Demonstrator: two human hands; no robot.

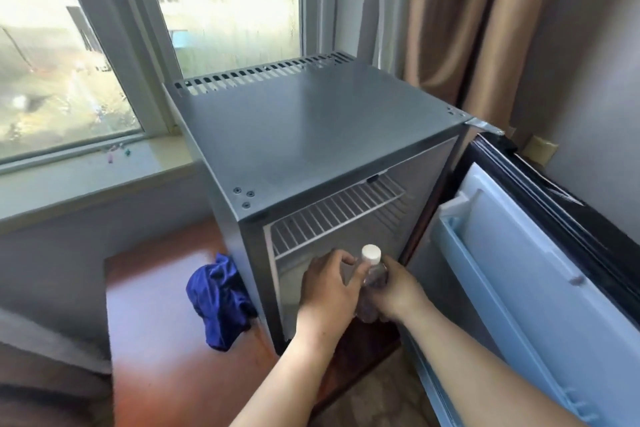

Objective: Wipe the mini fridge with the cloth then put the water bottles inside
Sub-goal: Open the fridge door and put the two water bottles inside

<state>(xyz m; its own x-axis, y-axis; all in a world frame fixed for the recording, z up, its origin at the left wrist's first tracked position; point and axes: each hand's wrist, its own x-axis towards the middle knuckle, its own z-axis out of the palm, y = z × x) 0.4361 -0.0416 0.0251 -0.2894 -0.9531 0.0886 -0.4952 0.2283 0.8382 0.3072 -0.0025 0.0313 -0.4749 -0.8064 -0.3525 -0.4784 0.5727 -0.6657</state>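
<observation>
The water bottle stands upright at the mouth of the open mini fridge, just below the wire shelf, with its white cap uppermost. The right hand wraps the clear body, fingers closed around it; the left hand rests against the other side, fingers curled near the neck, seemingly steadying it. Clear thin plastic like this probably dents under a hard squeeze and may be slick, so a hold around the middle of the body looks safest, with the weight depending on how full it is, which I cannot tell. The blue cloth lies crumpled on the desk against the fridge's left side. The fridge door hangs open at the right.
</observation>
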